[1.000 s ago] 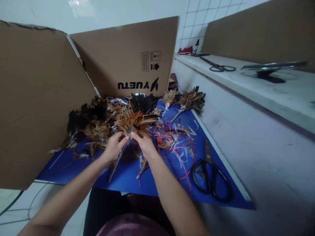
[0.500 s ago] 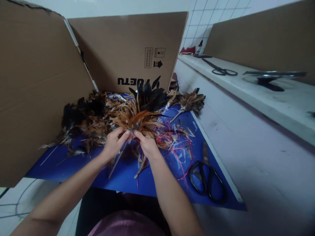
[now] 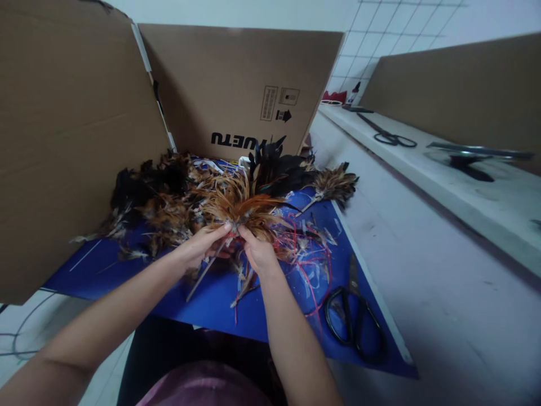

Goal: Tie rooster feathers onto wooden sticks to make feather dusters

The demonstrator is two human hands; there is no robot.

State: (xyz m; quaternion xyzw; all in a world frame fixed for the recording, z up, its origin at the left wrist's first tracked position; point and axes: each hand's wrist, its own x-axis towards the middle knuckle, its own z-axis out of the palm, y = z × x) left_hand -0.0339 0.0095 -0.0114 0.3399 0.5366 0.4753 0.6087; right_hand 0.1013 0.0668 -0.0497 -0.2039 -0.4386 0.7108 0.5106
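A bunch of orange-brown feathers [image 3: 230, 197] fans out above my two hands, spreading outward from a pale bound middle. My left hand [image 3: 205, 245] pinches this middle from the left, thumb on top. From the other side, my right hand [image 3: 258, 251] grips it too, with its thumb close to the left one. A thin stick [image 3: 204, 277] slants down toward me from under the left hand; whether it joins the bunch is hidden. Long black feathers [image 3: 281, 172] rise just behind. Below the right hand lies a small feather piece [image 3: 244, 290] with red string.
Black-handled scissors [image 3: 354, 316] lie at the blue table's [image 3: 169, 296] right front. Tangled red string [image 3: 313, 282] and scraps sit nearby. Feather heaps [image 3: 156, 211] cover the left; a feather duster [image 3: 336, 185] lies back right. Cardboard panels [image 3: 220, 84] stand behind; a shelf [image 3: 456, 169] runs along the right.
My left hand has shifted its hold, its fingers now reaching farther under the bunch and its thumb lying flatter. The view has swung slightly left.
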